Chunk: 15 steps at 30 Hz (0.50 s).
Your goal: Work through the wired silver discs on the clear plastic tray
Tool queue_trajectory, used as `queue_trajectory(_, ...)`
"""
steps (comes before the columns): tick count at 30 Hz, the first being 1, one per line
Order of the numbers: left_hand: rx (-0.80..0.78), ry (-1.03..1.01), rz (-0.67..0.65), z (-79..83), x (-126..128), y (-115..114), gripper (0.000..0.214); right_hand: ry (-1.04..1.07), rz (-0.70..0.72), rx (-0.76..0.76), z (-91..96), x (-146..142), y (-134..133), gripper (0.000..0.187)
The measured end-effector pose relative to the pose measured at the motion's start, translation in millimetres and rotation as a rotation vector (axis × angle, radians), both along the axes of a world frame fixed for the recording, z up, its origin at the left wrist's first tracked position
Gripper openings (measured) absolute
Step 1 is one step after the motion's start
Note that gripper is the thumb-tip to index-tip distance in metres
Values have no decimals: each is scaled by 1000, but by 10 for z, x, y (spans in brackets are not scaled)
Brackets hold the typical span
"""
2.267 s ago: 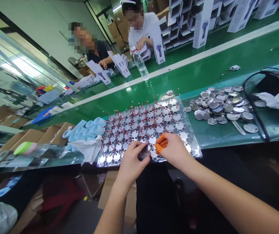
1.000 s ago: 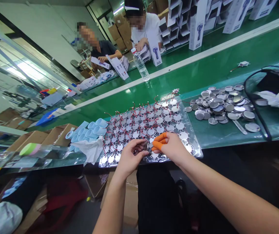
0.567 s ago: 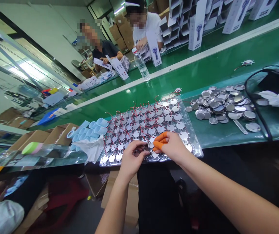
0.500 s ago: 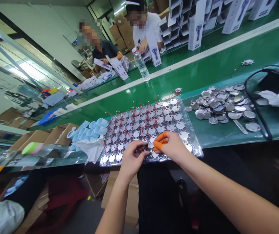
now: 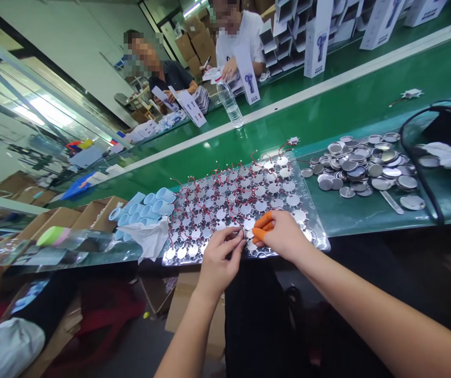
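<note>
- Left hand (image 5: 218, 260): fingertips (image 5: 236, 240) are curling in and pinching a small silver piece (image 5: 245, 237); the piece is mostly hiding behind the fingers.
- Right hand (image 5: 284, 236): thumb and forefinger are wearing orange finger covers (image 5: 262, 227), pressing together and gripping the same piece from the other side.
- Both hands are meeting tip to tip, hovering just over the near edge of a clear tray (image 5: 320, 242).
- The tray is carrying rows of star-shaped silver pieces (image 5: 244, 197), each trailing thin red wires (image 5: 225, 184).
- A white cloth (image 5: 146, 237) is lying just left of the tray, touching its corner.
- Pale blue tubes (image 5: 146, 206) are lying stacked behind the cloth.
- Cardboard boxes (image 5: 73, 218) are sitting further left, with a green and pink thing (image 5: 50, 236) in front of them.
- A heap of round metal discs (image 5: 361, 168) is lying right of the tray, near it, on the green bench (image 5: 351, 212).
- A black-rimmed bin (image 5: 422, 173) is sitting right of the discs; a white-gloved hand (image 5: 443, 155) is reaching into it.
- A green belt (image 5: 327, 113) is running behind; a water bottle (image 5: 230, 104) and white cartons (image 5: 318, 42) are standing past it.
- Two co-workers are sitting across, handling cartons.
</note>
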<state>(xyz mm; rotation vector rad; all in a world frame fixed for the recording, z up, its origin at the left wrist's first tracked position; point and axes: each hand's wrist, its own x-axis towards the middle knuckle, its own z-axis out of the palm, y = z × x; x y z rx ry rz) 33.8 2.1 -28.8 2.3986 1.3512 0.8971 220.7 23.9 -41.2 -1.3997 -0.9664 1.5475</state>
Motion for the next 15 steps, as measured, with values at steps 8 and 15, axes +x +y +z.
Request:
queue_trajectory(8, 2, 16, -26, 78, 22, 21, 21, 1, -10, 24, -15, 7, -5, 16)
queue_trajectory(15, -362, -412, 148, 82, -151, 157, 31, 38, -10, 5, 34, 24, -16, 16)
